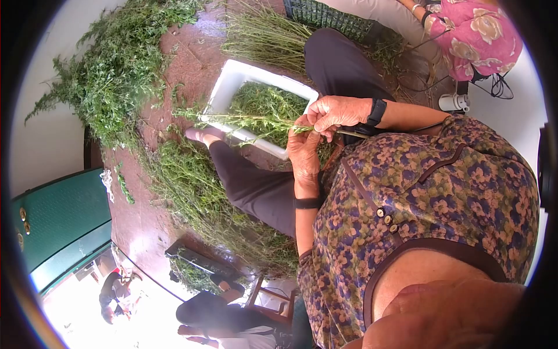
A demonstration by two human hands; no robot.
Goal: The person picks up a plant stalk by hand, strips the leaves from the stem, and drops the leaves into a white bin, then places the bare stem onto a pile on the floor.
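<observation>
My right hand (340, 112), with a black watch on its wrist, pinches a long leafy plant stem (256, 121). Just beside it my left hand (304, 152), a black band on its forearm, is closed around the same stem. The stem's leafy tip reaches out over a white plastic box (220, 99), and its bare cut end points back towards my shirt. Inside the box lie loose green leaves and sprigs (261, 102). The box stands between my legs; the fingertips partly cover each other.
Leafy branches (122, 70) are heaped ahead, with more cut greenery (192, 180) along my left leg. A bundle of thin stems (264, 38) lies near a dark crate (331, 17). Other people sit nearby, one in pink floral clothing (476, 38). A green door (64, 215) stands at the far side.
</observation>
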